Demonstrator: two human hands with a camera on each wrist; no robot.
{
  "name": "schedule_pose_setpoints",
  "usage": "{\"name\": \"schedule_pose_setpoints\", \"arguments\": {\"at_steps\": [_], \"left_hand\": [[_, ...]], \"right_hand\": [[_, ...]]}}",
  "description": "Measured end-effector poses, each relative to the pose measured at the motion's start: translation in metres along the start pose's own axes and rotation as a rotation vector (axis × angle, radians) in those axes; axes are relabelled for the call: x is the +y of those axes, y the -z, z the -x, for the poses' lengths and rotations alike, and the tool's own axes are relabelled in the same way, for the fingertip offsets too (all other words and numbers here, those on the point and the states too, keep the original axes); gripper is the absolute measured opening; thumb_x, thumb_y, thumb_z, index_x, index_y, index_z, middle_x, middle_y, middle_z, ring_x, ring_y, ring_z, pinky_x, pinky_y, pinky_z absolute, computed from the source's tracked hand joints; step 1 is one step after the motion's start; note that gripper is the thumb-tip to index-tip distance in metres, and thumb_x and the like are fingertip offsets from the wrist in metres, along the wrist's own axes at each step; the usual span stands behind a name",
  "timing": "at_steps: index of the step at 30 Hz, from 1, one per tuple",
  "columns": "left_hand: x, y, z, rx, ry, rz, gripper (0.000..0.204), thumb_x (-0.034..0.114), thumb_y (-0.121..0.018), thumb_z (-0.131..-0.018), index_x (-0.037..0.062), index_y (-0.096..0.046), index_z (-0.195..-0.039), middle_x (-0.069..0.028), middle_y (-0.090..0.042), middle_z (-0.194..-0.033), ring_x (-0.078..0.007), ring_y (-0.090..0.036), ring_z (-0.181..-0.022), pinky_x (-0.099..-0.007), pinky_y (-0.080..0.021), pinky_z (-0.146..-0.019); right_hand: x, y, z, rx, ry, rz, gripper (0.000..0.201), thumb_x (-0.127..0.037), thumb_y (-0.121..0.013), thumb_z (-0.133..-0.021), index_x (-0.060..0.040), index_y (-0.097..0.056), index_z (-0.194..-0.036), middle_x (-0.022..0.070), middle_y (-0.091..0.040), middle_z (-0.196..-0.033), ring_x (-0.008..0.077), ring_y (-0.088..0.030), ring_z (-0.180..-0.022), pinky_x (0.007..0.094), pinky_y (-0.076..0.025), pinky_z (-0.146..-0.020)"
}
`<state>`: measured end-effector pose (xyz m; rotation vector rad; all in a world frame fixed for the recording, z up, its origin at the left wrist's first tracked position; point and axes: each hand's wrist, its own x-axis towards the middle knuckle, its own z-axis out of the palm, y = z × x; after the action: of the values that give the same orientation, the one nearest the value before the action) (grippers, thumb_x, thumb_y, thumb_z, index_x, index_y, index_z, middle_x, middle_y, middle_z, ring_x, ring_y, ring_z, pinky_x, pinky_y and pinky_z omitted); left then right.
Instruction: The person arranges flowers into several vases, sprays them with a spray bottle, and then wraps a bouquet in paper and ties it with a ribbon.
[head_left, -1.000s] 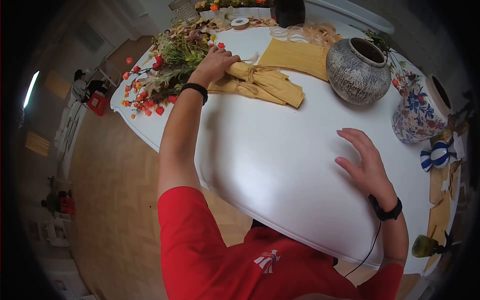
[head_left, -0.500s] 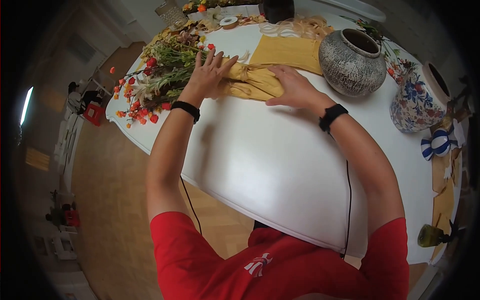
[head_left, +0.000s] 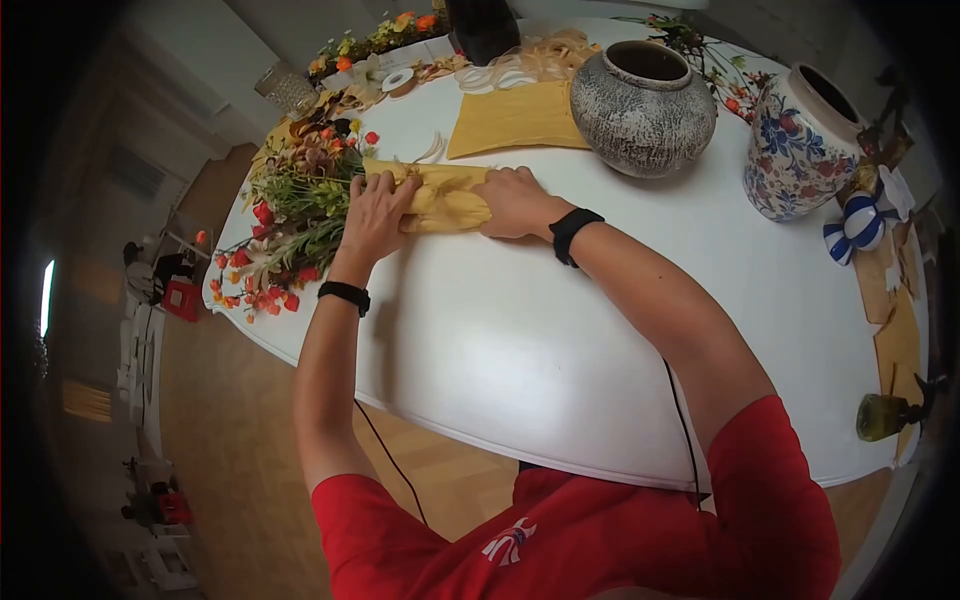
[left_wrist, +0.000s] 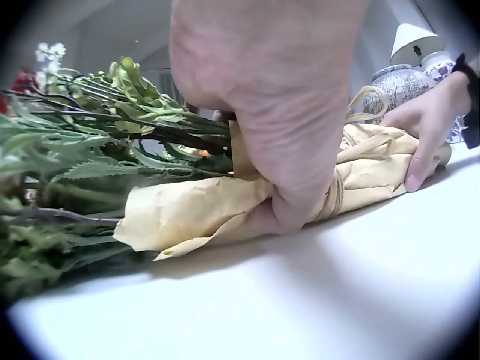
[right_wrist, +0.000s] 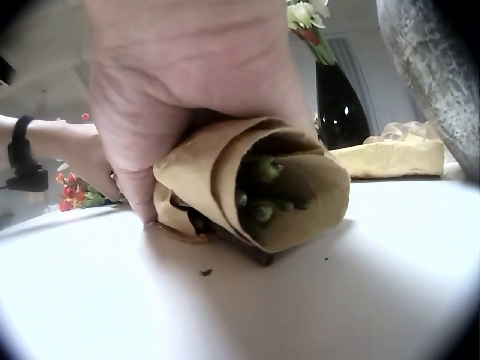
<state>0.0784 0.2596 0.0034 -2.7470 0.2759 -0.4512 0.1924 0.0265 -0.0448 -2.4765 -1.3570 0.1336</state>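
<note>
A flower bouquet [head_left: 305, 205] wrapped in yellow-tan paper lies on the white table, its red and orange blooms toward the left. My left hand [head_left: 375, 218] grips the paper wrap [head_left: 445, 205] close to the leaves, with the thumb pressed into the paper in the left wrist view. Beside that thumb, a thin tie [left_wrist: 335, 196] circles the wrap. My right hand [head_left: 518, 205] curls over the stem end. In the right wrist view, green stem ends [right_wrist: 264, 206] show inside the rolled paper [right_wrist: 315, 217], and the fingertips on the far side are hidden.
A grey textured vase [head_left: 645, 115] and a blue floral vase [head_left: 800, 145] stand to the right. Behind the bouquet lie a folded yellow sheet [head_left: 515, 125] and a ribbon roll [head_left: 398, 82]. A striped ornament [head_left: 858, 228] and a green spray bottle [head_left: 882, 415] are near the right edge.
My right hand has come from over the open tabletop to the stem end and now grips it. The left hand, earlier spread on the wrap, has curled its fingers round it.
</note>
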Motion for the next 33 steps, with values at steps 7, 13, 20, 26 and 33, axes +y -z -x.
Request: {"name": "schedule_pose_setpoints", "arguments": {"at_steps": [7,13,20,26,33], "left_hand": [[0.024,0.021,0.019,0.005,-0.001,0.025,0.06,0.027,-0.084,-0.077,0.019,-0.057,-0.13,-0.0095,-0.057,-0.107,-0.0305,-0.056,-0.11,-0.057,-0.038,-0.106],[0.021,0.017,0.026,0.031,-0.019,0.028,0.062,0.015,-0.081,-0.075,0.0199,-0.055,-0.131,-0.0096,-0.057,-0.108,-0.0303,-0.056,-0.112,-0.0573,-0.038,-0.106],[0.017,0.015,0.025,0.018,-0.039,-0.014,0.067,0.02,-0.084,-0.071,0.0161,-0.057,-0.132,-0.0094,-0.056,-0.109,-0.0291,-0.056,-0.113,-0.0549,-0.037,-0.109],[0.021,0.013,0.019,0.076,-0.026,-0.002,0.069,0.016,-0.083,-0.069,0.0166,-0.057,-0.133,-0.0095,-0.056,-0.108,-0.0295,-0.056,-0.11,-0.0529,-0.037,-0.106],[0.038,0.032,0.026,0.059,-0.038,0.019,0.069,0.014,-0.082,-0.069,0.0177,-0.057,-0.133,-0.0095,-0.057,-0.109,-0.0298,-0.056,-0.11,-0.0535,-0.037,-0.105]], "right_hand": [[-0.013,0.009,0.032,-0.051,0.024,-0.007,0.068,-0.036,-0.076,-0.077,-0.0045,-0.065,-0.136,0.02,-0.062,-0.129,0.0354,-0.054,-0.129,0.0508,-0.035,-0.113],[-0.02,0.011,0.04,-0.004,0.009,-0.044,0.117,-0.059,-0.083,-0.066,-0.0054,-0.037,-0.158,0.0278,-0.045,-0.15,0.042,-0.038,-0.145,0.0546,-0.024,-0.122],[-0.011,0.008,0.003,-0.112,-0.059,-0.198,0.13,-0.061,-0.085,-0.058,-0.0024,-0.03,-0.159,0.028,-0.039,-0.155,0.0417,-0.036,-0.146,0.0497,-0.027,-0.122],[-0.015,0.006,-0.001,-0.066,0.01,-0.207,0.09,-0.043,-0.083,-0.066,-0.003,-0.054,-0.141,0.0216,-0.06,-0.134,0.0372,-0.053,-0.132,0.0464,-0.041,-0.112],[-0.017,0.011,0.023,-0.09,0.072,-0.243,0.077,-0.038,-0.08,-0.074,-0.006,-0.056,-0.139,0.0191,-0.063,-0.131,0.0343,-0.058,-0.128,0.046,-0.045,-0.11]]}}
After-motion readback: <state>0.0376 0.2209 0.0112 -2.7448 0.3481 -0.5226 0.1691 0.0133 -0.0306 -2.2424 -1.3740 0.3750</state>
